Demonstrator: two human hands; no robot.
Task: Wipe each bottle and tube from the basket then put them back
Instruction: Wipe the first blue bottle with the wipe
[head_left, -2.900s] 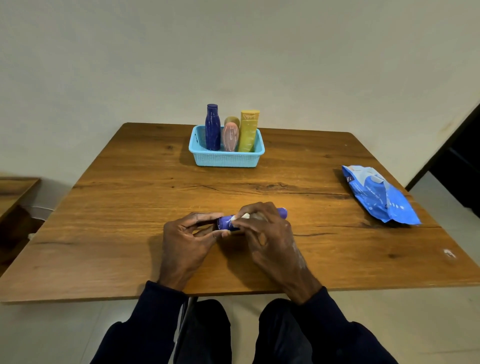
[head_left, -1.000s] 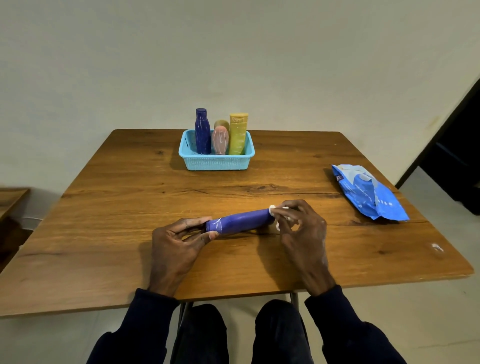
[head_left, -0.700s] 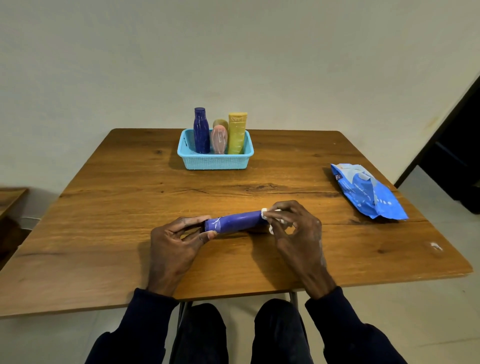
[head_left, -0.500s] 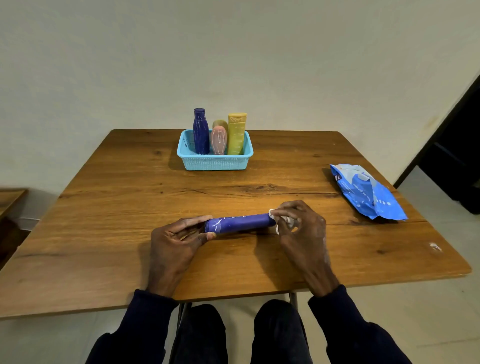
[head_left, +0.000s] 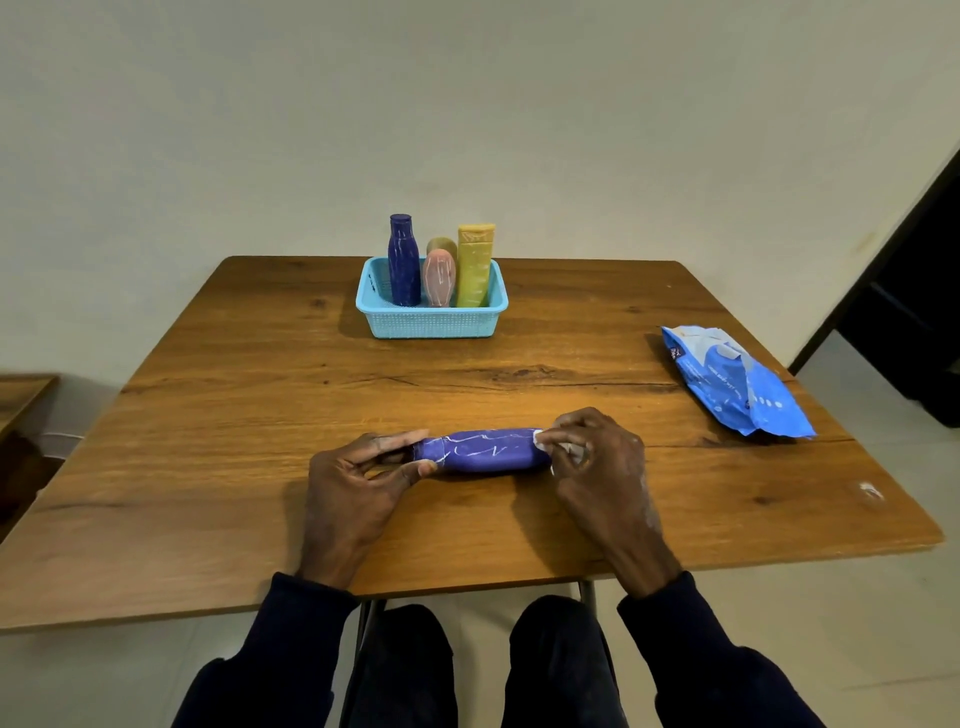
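Purple tube (head_left: 483, 451), head view: it lies on its side at lower centre of the frame, lengthwise from left to right, on or just above the table (head_left: 249, 415); contact with the wood cannot be confirmed. White streaks mark its surface.

The left hand (head_left: 353, 483) grasps the tube's narrow left end, with fingers (head_left: 400, 440) above and thumb below. This grip probably steadies the tube against the pull of wiping and allows it to be turned.

The right hand (head_left: 597, 467) is at the opposite end, its fingers (head_left: 566, 423) curled and pinching a white wipe (head_left: 543, 441) against the tube's right tip. Only a small part of the wipe shows between the fingers. Holding the tube level between both hands exposes its whole length to the cloth.

The basket (head_left: 431, 325), light blue and perforated, stands well apart at upper centre, near the table's far edge. In it stand a dark blue bottle (head_left: 403, 262), a pink bottle (head_left: 439, 278), a yellow tube (head_left: 475, 265) and, behind the pink one, a tan item (head_left: 442, 244) that is mostly hidden. Free room at the basket's left suggests where the purple tube will return.

A blue wipes pack (head_left: 737, 382) lies at right of the frame, within reach of the right hand. Judged stage: wiping of this tube under way.
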